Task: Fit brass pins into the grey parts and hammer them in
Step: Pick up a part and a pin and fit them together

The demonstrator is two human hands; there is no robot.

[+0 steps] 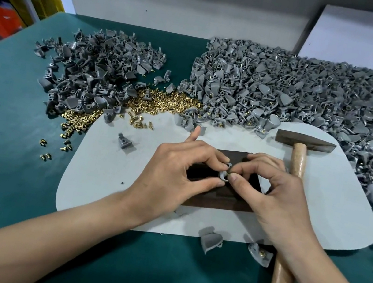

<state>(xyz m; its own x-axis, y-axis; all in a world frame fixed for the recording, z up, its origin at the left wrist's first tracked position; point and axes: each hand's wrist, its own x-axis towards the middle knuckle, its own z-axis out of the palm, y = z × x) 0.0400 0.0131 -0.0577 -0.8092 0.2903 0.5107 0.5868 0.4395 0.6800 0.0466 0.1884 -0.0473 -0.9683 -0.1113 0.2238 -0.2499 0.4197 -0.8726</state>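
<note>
My left hand [180, 167] pinches a small grey part [224, 172] between thumb and fingers, above a dark metal block [215, 201]. Against that part my right hand [273, 190] pinches a brass pin [230, 173] with thumb and forefinger. The hammer [300, 158], wooden-handled with a dark steel head, lies just right of my right hand, its handle running under my right wrist toward the near edge. Loose brass pins [160, 101] form a strip behind the white mat.
A white mat [100, 176] covers the green table [8, 136]. A darker heap of grey parts [98, 70] sits at the back left, and a much larger heap [300, 91] at the back right. Single grey parts [211, 240] lie near the mat's front edge. White boards stand behind.
</note>
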